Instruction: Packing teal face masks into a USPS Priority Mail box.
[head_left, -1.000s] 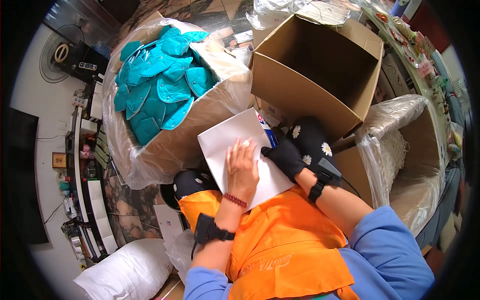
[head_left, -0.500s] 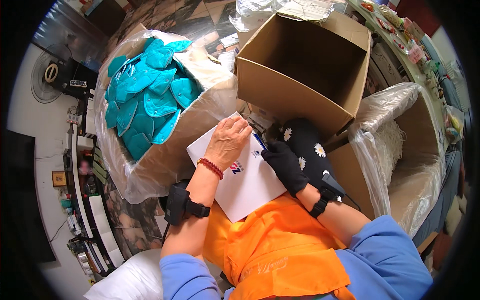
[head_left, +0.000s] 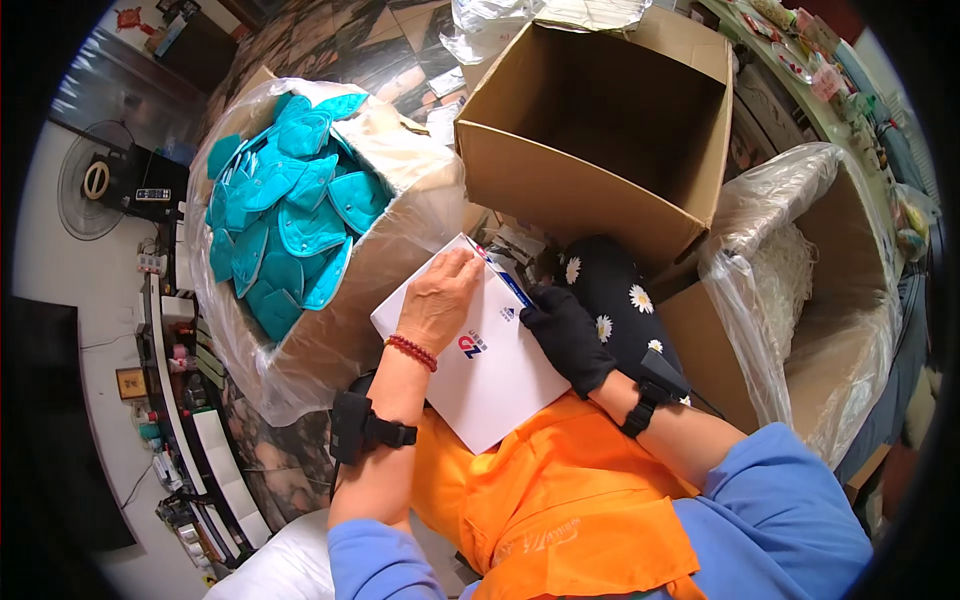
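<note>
My left hand (head_left: 437,302) lies flat, palm down and fingers loosely together, on a white flat packet (head_left: 478,350) with a small red and blue mark, which rests tilted across my lap on the orange apron (head_left: 545,500). A red bead bracelet (head_left: 411,352) circles that wrist, and a black strap (head_left: 362,430) sits further up the forearm. My right hand (head_left: 566,336), in a black glove, is curled against the packet's right edge, fingertips touching it; I cannot tell whether it pinches the edge or only presses it. A black band (head_left: 640,405) wraps that wrist. To my left stands a plastic-lined carton (head_left: 330,330) heaped with teal masks (head_left: 290,215). Ahead sits an open brown cardboard box (head_left: 600,150), and to my right another plastic-lined carton (head_left: 800,290). Black daisy-print fabric (head_left: 620,300) shows just beyond the gloved hand.
</note>
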